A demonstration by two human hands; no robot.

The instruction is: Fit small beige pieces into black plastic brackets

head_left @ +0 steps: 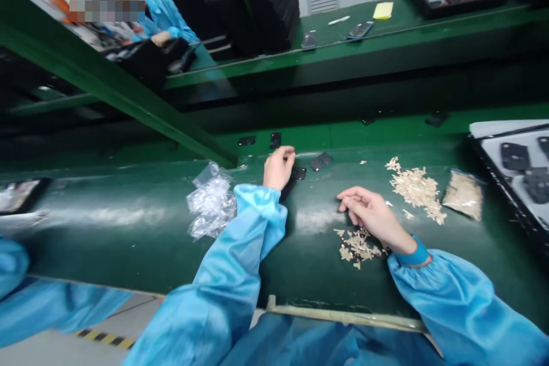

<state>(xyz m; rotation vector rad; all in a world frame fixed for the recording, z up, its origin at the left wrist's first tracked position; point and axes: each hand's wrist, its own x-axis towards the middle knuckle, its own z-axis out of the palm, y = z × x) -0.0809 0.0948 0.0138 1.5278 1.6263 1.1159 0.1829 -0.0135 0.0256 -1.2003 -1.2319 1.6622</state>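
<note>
My left hand [278, 168] is over the green worktop, fingers curled together and pointing away; whatever they may hold is hidden. Just right of it lies a small black plastic part [300, 173], with another black part [321, 161] beyond. My right hand [369, 211] hovers above a small pile of beige pieces [358, 247] mixed with dark bits. Its thumb and fingers are drawn together, and anything between them is too small to make out. A larger heap of beige pieces [418, 190] lies to the right of this hand.
Clear plastic bags [212, 201] lie left of my left arm. A filled bag [464, 194] and a tray of black parts [514, 157] are at the right. A green post [128, 100] slants across the left. Behind the raised shelf [274, 63], a person [165, 14] in blue works.
</note>
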